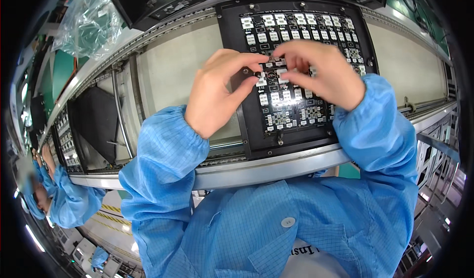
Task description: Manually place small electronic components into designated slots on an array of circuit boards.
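Note:
A black carrier [232, 16] holds a dark panel of circuit boards [308, 93] covered with rows of white rectangular parts and smaller components. Over its left part is my left hand [212, 88], thumb and forefinger curved and apart. A small dark piece [257, 74] shows at the thumb tip; whether the thumb touches it is unclear. Facing it, my right hand [326, 73] hovers above the middle of the panel, slightly smeared by motion. Its thumb and forefinger are apart and the other fingers curl inward. Both hands hide part of the boards beneath.
The carrier rests on a conveyor with metal rails [276, 165]. Black equipment [163, 1] stands along the far side, beside a clear plastic bag [91, 24]. At far left, a co-worker in a blue sleeve [74, 199] reaches toward another board carrier [66, 140].

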`<state>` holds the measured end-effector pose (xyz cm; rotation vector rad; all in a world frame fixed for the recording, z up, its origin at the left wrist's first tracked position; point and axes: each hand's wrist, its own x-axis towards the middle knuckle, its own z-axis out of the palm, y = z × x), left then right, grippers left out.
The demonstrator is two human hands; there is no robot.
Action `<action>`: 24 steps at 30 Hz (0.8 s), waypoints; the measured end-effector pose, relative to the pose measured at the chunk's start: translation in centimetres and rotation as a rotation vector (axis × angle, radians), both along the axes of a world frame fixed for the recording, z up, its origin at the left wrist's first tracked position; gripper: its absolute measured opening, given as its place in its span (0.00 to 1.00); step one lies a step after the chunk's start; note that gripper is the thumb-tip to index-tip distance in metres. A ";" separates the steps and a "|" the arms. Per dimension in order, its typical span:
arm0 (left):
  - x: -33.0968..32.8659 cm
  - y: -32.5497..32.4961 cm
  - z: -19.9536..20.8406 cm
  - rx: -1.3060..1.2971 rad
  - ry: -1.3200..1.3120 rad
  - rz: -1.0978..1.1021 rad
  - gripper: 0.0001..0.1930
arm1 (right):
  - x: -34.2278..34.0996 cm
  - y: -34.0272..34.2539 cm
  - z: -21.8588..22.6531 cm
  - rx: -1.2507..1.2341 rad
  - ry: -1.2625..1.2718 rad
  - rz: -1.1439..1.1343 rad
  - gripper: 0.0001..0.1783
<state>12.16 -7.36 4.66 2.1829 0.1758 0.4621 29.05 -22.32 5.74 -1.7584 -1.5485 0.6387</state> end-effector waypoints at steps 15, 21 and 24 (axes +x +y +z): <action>1.4 -0.7 -0.5 0.252 0.086 -0.084 0.18 | 3.6 -1.4 1.3 0.194 0.001 -0.129 0.16; 1.8 -1.0 -0.1 0.371 0.092 -0.065 0.17 | 5.5 -0.3 -0.5 0.507 0.007 -0.010 0.15; 1.3 -1.1 0.1 0.394 0.092 -0.032 0.16 | 3.9 -0.7 2.2 0.503 0.004 0.029 0.16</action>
